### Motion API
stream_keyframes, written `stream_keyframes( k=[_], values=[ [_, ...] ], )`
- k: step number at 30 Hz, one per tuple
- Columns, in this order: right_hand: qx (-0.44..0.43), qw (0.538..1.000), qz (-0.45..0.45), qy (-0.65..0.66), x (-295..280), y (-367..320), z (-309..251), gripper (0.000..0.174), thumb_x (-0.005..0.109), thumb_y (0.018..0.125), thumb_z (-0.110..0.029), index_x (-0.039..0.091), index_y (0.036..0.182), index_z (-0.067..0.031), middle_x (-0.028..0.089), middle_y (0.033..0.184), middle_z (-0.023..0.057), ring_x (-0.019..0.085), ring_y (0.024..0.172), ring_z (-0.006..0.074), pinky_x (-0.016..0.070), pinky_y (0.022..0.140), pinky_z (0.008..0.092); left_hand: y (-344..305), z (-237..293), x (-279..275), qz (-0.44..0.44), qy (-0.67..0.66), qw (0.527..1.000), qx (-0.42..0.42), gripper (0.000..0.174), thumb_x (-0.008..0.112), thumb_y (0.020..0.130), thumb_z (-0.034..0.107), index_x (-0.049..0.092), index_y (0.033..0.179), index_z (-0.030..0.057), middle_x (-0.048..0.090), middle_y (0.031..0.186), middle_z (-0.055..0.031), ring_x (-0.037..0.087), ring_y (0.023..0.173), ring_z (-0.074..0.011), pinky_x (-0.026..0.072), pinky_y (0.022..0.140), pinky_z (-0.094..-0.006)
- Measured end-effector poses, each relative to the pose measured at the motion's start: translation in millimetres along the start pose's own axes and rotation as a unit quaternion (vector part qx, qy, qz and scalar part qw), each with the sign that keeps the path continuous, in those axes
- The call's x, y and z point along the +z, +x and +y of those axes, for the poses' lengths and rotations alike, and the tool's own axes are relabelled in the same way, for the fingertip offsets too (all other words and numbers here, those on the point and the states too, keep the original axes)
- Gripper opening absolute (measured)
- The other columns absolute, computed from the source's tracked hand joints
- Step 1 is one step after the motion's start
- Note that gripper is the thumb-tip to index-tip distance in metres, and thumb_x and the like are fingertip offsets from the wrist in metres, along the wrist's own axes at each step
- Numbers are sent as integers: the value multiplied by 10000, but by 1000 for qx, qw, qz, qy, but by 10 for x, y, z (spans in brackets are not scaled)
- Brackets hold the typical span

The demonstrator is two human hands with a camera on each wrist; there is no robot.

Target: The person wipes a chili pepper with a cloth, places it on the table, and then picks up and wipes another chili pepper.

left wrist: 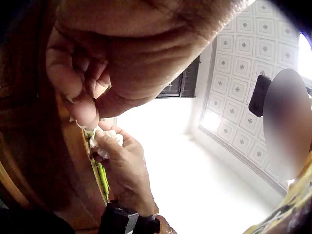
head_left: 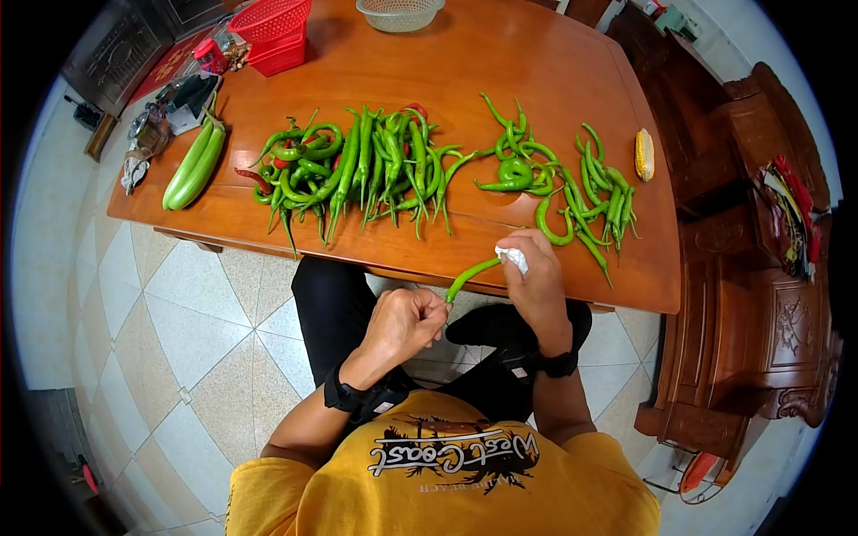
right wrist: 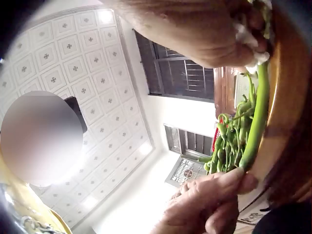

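Observation:
A long green chili pepper (head_left: 468, 276) is held between both hands just off the table's front edge. My left hand (head_left: 402, 323) pinches its lower left end between thumb and fingers. At the other end my right hand (head_left: 538, 284) grips it through a crumpled white tissue (head_left: 513, 259). In the right wrist view the pepper (right wrist: 256, 119) stretches from the tissue (right wrist: 260, 59) down to the left fingertips. Beyond the hands lies a big pile of green chili peppers (head_left: 362, 165) with a few red ones, and a looser group of peppers (head_left: 572, 192) sits to the right.
The wooden table (head_left: 357, 71) bears light green eggplants (head_left: 197, 165) on the left and a corn cob (head_left: 644, 154) on the right. Red baskets (head_left: 273, 36) and a pale colander (head_left: 399, 13) stand at the back. A carved wooden chair (head_left: 742, 313) is at the right.

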State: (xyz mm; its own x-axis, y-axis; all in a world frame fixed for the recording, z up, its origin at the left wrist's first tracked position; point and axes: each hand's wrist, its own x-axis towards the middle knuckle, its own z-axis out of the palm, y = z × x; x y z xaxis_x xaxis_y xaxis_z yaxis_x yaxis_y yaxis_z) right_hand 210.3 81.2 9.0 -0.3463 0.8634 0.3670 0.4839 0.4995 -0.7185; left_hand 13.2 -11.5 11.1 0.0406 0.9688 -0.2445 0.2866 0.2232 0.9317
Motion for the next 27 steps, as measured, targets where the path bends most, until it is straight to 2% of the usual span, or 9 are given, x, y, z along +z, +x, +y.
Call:
stream_keyframes(
  k=[5,8,11,12,15,27],
  values=[
    [2,1000,3,-5,-36,1,-17,185,602,813,64,606,992,15,578,983,180,598,916,372,490,798,387,-8,15,0,-1,14,1000,14,205,617,908,93,680,782,-56,633,570,-51,586,476,-68,467,442,-225],
    [-7,1000,-6,18,35,-42,-102,198,602,790,77,624,975,8,581,988,161,602,902,328,483,796,350,-7,24,6,2,11,1000,18,215,608,910,95,673,773,-59,627,564,-49,584,475,-71,469,447,-226],
    [-6,996,-53,65,124,-125,-235,222,600,778,84,627,986,9,576,1002,166,604,916,338,487,814,355,-4,28,14,-2,6,1000,17,236,604,917,114,667,762,-52,621,561,-45,581,475,-72,465,449,-226],
    [-18,994,-78,74,141,-144,-275,210,590,804,83,607,1001,10,560,1034,178,591,936,382,490,818,384,-8,44,10,-3,6,1000,15,242,604,920,121,665,758,-48,619,560,-44,579,475,-70,462,450,-226],
    [-24,992,-95,84,197,-198,-361,226,602,806,77,601,1020,7,560,1031,176,595,929,376,494,804,384,-20,83,0,-3,8,1000,12,257,608,926,142,660,748,-37,614,559,-38,573,476,-67,454,451,-224],
    [-7,999,-35,23,106,-17,-143,205,610,776,95,623,962,10,584,994,168,602,913,364,489,796,372,-53,42,-30,12,28,999,42,262,622,933,163,658,751,-22,606,558,-24,563,488,-51,445,457,-215]
  ],
)
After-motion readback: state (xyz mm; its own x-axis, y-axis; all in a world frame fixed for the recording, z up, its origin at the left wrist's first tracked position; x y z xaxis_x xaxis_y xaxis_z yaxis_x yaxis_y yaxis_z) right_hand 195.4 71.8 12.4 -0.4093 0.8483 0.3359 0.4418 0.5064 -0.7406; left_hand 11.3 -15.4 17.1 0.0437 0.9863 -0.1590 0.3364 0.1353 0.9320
